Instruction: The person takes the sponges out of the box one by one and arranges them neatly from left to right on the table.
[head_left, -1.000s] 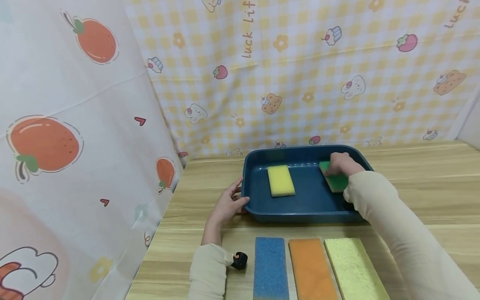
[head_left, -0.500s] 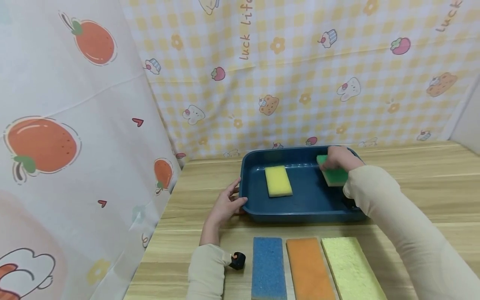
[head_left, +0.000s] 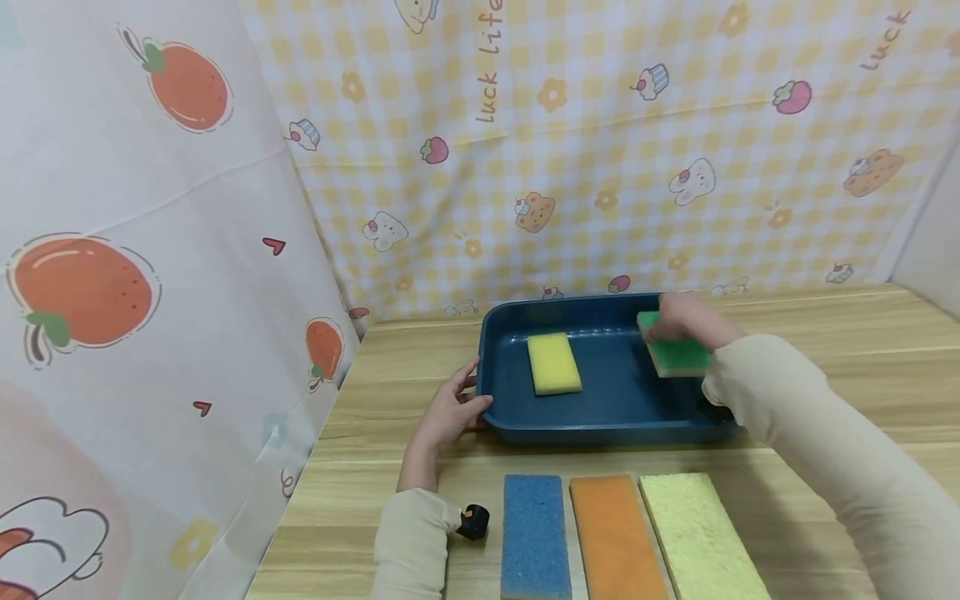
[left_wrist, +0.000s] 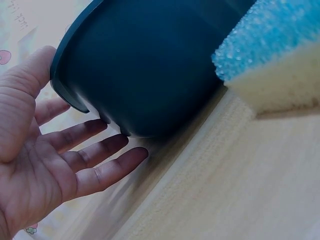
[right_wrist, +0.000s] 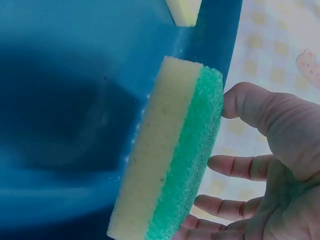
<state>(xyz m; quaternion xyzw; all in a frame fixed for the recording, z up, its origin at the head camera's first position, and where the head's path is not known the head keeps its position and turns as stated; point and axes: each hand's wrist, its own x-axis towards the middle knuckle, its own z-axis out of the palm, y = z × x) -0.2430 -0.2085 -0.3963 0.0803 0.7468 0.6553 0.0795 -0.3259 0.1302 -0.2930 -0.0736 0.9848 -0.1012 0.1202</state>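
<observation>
A dark blue rectangular tray (head_left: 600, 432) stands on the wooden table. My left hand (head_left: 450, 412) rests against its left end, with the thumb at the rim and the fingers (left_wrist: 102, 175) extended along the outer wall. Over the tray's right part, my right hand (head_left: 686, 321) holds a sponge (head_left: 682, 360) with a green scrub layer and a cream foam side. In the right wrist view the thumb and fingertips touch the green layer (right_wrist: 192, 145) and the sponge is tilted. A yellow sponge (head_left: 555, 364) lies inside the tray at left.
In front of the tray lie a blue sponge (head_left: 534, 533), an orange sponge (head_left: 617, 537) and a pale yellow sponge (head_left: 701, 533), side by side. Patterned cloth (head_left: 570, 167) hangs behind the table, and another sheet (head_left: 172, 250) at left.
My right hand has raised the green sponge slightly from the tray floor, then moved it a little to the right. The left hand has stayed at the tray's left end.
</observation>
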